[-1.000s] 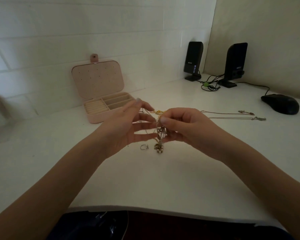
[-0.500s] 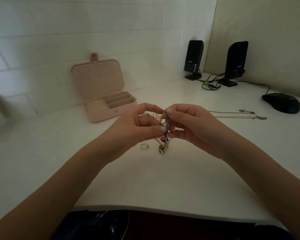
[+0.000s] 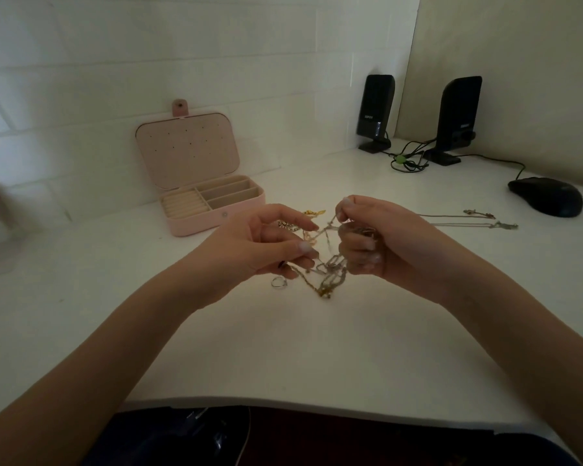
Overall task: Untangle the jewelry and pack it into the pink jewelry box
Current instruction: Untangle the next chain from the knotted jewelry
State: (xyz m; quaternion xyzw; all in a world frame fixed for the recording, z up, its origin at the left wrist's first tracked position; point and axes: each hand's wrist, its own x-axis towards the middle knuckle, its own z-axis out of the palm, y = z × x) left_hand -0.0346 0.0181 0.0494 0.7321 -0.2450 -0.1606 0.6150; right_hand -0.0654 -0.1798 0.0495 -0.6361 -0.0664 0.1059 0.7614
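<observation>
Head view, near to far: tangled chains (image 3: 330,270) strung between 2 hands above white desk (image 3: 283,348). Left hand (image 3: 266,247) at 9 o'clock of tangle, thumb and fingers pinching strands; right hand (image 3: 374,237) at 3 o'clock, curled round bunch. Pulled wider apart than 0.5 s ago. 1 silver ring (image 3: 278,282) below left hand. 2 loose necklaces (image 3: 468,220) at 3 o'clock. 1 pink jewelry box (image 3: 209,200) open at 11 o'clock. Beyond: 1 mouse (image 3: 547,196), 2 speakers (image 3: 376,111).
</observation>
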